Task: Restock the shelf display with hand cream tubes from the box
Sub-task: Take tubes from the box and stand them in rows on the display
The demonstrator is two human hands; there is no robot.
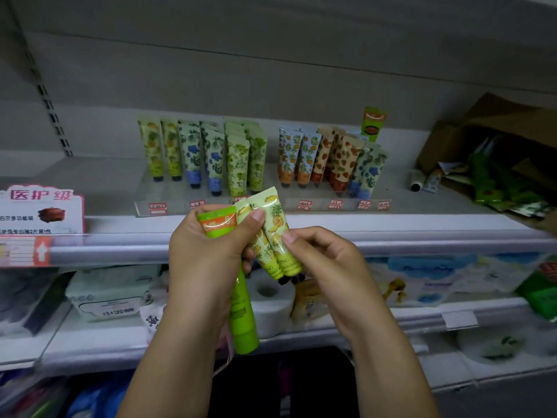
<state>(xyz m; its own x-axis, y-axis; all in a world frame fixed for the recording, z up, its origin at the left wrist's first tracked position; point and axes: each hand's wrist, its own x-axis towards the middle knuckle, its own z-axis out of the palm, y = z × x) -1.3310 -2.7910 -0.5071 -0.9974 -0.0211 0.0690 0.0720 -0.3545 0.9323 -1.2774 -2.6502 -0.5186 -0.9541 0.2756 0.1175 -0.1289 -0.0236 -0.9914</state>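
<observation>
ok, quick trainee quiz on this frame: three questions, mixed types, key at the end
1. True or false: the left hand holds only one tube.
2. Which fruit is printed on the yellow tubes the right hand pinches? A) strawberry B) pineapple C) grape
3. On which side of the display rack is the cardboard box?
Key: 1 false, it grips the green tube and the yellow tubes; 2 B; 3 right.

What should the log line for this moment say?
left hand: grips green tube and pineapple tubes | right hand: pinches pineapple tubes | rack: tubes standing in rows | box: open, right end of shelf
</observation>
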